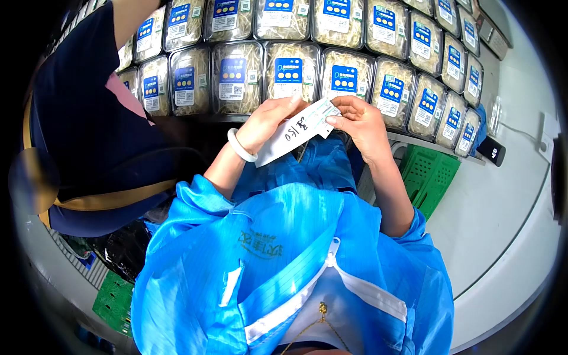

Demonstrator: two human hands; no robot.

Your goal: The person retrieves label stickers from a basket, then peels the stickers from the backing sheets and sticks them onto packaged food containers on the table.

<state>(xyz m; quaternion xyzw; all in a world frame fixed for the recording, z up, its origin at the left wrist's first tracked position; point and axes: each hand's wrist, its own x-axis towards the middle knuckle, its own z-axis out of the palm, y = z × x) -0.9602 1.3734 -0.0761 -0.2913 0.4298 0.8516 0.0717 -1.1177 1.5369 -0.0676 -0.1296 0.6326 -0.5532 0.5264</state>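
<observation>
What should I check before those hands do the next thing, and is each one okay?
1. Does the left hand have hold of the slip? Ok: it grips the near part.
2. Is the right hand on the slip too? Ok: its fingers pinch the other end.
3. Can the slip's small print be read? Cannot tell: too tiny here.
4. Are the packs in tidy rows? Ok: side by side.
5. Do the packs' blue labels show? Ok: they face the camera.
6. Is the other person's arm away from these hands? Ok: it's off to the left.
</observation>
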